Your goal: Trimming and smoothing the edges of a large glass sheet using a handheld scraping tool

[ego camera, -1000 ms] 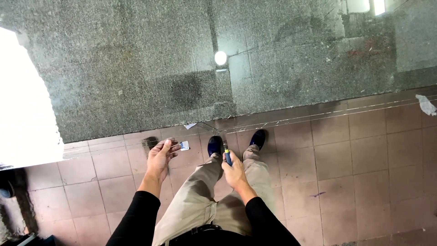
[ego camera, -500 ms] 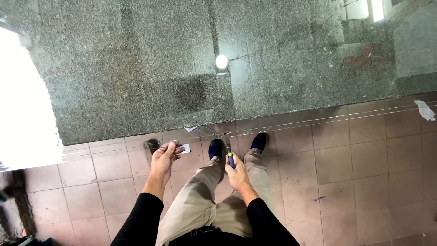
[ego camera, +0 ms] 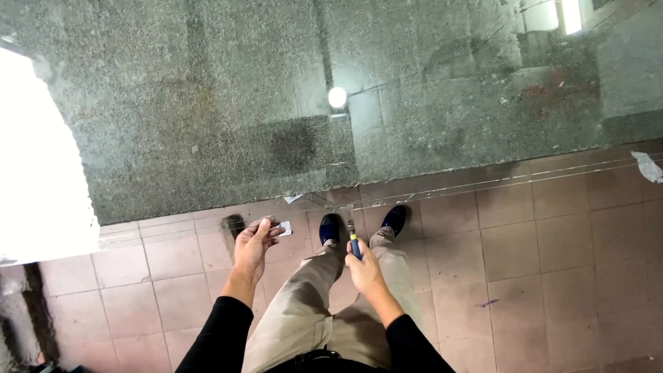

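I look straight down at my own legs in tan trousers and dark blue shoes [ego camera: 330, 228]. My right hand [ego camera: 364, 269] grips a small tool with a blue and yellow handle [ego camera: 355, 245], its thin metal blade pointing toward the wall. My left hand [ego camera: 252, 243] is held out at waist height with fingers loosely curled, pinching a small pale piece [ego camera: 284, 227] at its fingertips. Both sleeves are black. Ahead rises a polished grey granite wall [ego camera: 207, 117] that meets the floor just past my toes.
Reddish-brown square floor tiles [ego camera: 525, 249] cover the ground. A thin wire or line [ego camera: 525, 179] runs along the wall's base. A white scrap [ego camera: 648, 166] lies at the far right. Bright overexposed light [ego camera: 34, 166] fills the left. A dark smudge [ego camera: 233, 225] marks the tile by my left hand.
The view has shifted slightly; both hands stay almost where they were, still holding the same things.
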